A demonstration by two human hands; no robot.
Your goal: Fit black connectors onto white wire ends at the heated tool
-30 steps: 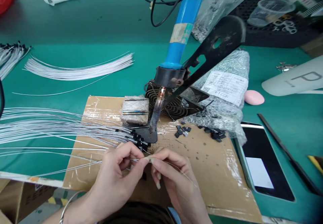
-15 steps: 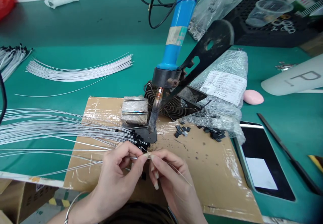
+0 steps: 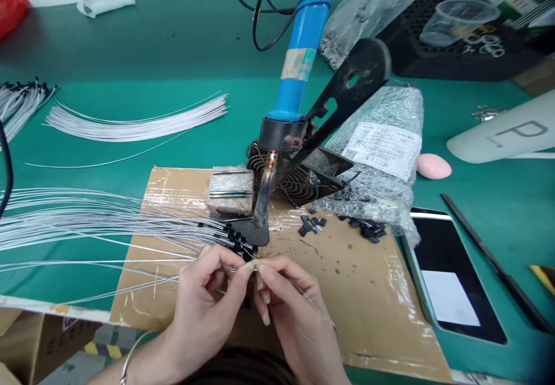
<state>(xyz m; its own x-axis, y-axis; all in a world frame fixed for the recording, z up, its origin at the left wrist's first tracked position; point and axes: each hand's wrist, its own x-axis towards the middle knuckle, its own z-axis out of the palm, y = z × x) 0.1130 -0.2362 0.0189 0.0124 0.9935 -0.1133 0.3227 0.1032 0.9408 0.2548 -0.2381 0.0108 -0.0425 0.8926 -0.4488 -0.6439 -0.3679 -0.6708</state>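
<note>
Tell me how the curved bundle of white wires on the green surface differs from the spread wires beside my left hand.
Ends: many spread wires have black end pieces at the right; the curved bundle shows none.
Spacing: the spread wires fan out loosely; the curved bundle is mostly packed together.
Extent: the spread wires run off the picture's left edge; the curved bundle lies fully in view.
Both are thin, pale wires running roughly left to right.

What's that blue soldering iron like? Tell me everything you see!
The soldering iron slants down, its top running out of the picture. Its blue, plastic-looking handle has ridges and a beige-and-green band. Below sit a black collar, then a stained metal tube pointing at a dark plate; whether they touch is unclear. A black arm seems to support it.
</note>
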